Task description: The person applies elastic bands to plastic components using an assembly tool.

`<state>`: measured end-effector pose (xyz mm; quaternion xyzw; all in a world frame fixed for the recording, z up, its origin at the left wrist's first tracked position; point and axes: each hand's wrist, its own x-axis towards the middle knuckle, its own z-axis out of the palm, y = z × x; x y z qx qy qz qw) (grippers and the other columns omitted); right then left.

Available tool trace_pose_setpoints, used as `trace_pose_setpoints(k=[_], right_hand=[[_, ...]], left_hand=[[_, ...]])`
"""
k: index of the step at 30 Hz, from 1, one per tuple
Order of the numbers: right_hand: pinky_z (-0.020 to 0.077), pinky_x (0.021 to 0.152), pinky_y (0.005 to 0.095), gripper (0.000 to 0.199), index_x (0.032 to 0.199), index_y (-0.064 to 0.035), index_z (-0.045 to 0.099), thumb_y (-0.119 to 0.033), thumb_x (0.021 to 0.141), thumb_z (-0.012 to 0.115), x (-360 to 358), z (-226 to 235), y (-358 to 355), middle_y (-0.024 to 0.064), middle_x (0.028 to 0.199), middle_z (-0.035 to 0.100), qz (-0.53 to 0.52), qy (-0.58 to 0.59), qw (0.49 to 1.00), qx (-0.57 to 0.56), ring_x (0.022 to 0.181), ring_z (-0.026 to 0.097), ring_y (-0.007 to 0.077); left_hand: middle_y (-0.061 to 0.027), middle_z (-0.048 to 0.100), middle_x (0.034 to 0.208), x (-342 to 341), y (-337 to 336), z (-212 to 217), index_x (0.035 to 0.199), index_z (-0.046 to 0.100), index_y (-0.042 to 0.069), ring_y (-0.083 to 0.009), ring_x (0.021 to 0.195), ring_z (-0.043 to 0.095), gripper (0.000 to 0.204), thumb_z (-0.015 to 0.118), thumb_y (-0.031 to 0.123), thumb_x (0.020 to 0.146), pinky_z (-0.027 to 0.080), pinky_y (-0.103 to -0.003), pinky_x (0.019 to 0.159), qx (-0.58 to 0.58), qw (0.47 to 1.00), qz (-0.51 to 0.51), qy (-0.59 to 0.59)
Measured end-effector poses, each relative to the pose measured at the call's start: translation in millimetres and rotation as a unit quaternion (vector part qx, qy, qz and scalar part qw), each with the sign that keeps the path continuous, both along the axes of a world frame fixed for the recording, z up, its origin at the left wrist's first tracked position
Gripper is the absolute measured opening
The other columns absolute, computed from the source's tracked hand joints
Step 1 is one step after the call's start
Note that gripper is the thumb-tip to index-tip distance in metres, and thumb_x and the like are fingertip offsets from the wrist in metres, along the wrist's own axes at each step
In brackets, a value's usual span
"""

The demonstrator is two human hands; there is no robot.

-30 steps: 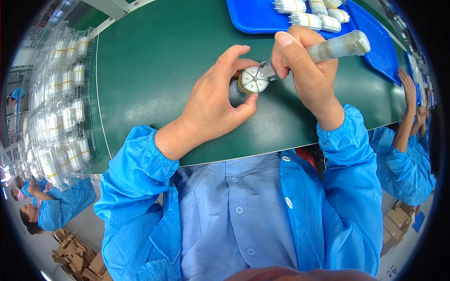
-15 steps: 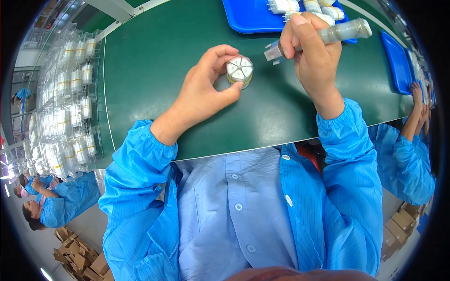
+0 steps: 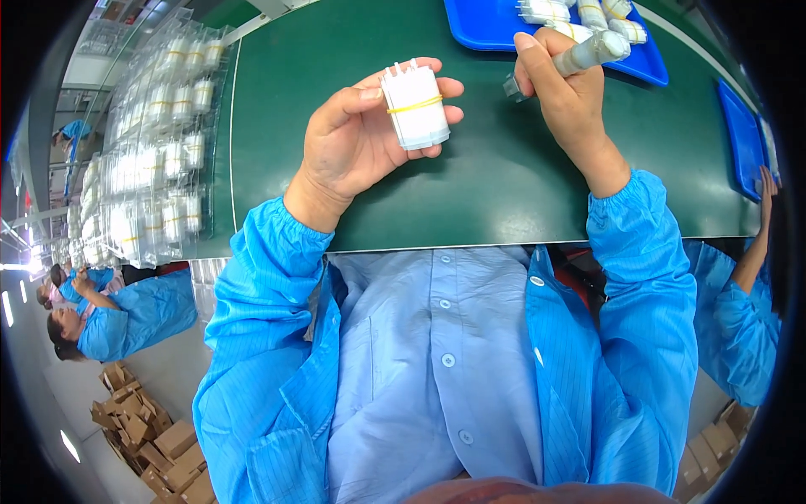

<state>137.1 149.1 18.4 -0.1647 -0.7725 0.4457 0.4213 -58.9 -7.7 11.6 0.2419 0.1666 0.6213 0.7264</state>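
Observation:
My left hand holds a white bundle of wedge-shaped pieces, a yellow rubber band round its middle. The bundle stands on its side against my fingers, thumb near its upper left, with short white prongs pointing away from me. In my right hand is a hand tool with a thick, tape-wrapped handle. Its grey block-like end points left and down, apart from the bundle. Beyond my right hand, a blue tray holds several similar banded white bundles.
The green table top runs in front of me. Clear plastic trays filled with banded white bundles are stacked at the left. Another blue tray lies far right, by a co-worker's arm. Cardboard boxes lie on the floor at lower left.
My left hand has turned palm up, tipping the bundle from its numbered round end to its side. My right hand has drawn the tool's block end away to the right.

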Motion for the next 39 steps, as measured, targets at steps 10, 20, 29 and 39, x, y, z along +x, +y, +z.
trace_pose_setpoints(k=[10,20,29,39], right_hand=[[0.0332,0.053,0.0242,0.038,0.064,-0.0091,0.049,-0.018,0.100,0.057,-10,-18,7,-0.0021,0.060,0.046,-0.018,-0.031,0.999,0.006,0.057,0.042,0.0063],[0.0294,0.055,0.0246,0.038,0.066,-0.0078,0.047,-0.021,0.102,0.050,0,-29,3,0.0000,0.061,0.045,0.005,-0.067,0.998,-0.010,0.057,0.039,0.0071],[0.0286,0.055,0.0251,0.040,0.065,-0.0082,0.044,-0.021,0.102,0.049,-10,-28,0,0.0004,0.061,0.045,-0.015,-0.061,0.998,-0.019,0.058,0.037,0.0075],[0.0337,0.052,0.0268,0.036,0.065,-0.0076,0.050,-0.018,0.099,0.057,-2,-20,-5,0.0004,0.060,0.048,-0.012,-0.076,0.997,-0.003,0.056,0.044,0.0093]], left_hand=[[-0.0198,0.063,0.117,-22,-72,47,0.142,0.040,-0.001,-0.0293,0.110,0.063,0.069,0.066,0.022,0.082,0.051,-0.038,0.093,-0.003,0.960,0.169,0.224],[-0.0160,0.069,0.110,-189,-272,140,0.119,0.059,0.000,-0.0200,0.097,0.067,0.044,0.078,0.015,0.083,0.054,-0.029,0.081,-0.085,0.335,0.646,0.680],[-0.0126,0.072,0.106,-255,-327,104,0.117,0.068,0.006,-0.0185,0.094,0.067,0.043,0.074,0.034,0.085,0.052,-0.031,0.080,-0.313,0.280,0.525,0.740],[-0.0077,0.070,0.097,-93,-130,123,0.096,0.070,0.002,-0.0167,0.086,0.064,0.008,0.065,0.004,0.090,0.048,-0.026,0.076,0.041,0.283,0.614,0.736]])
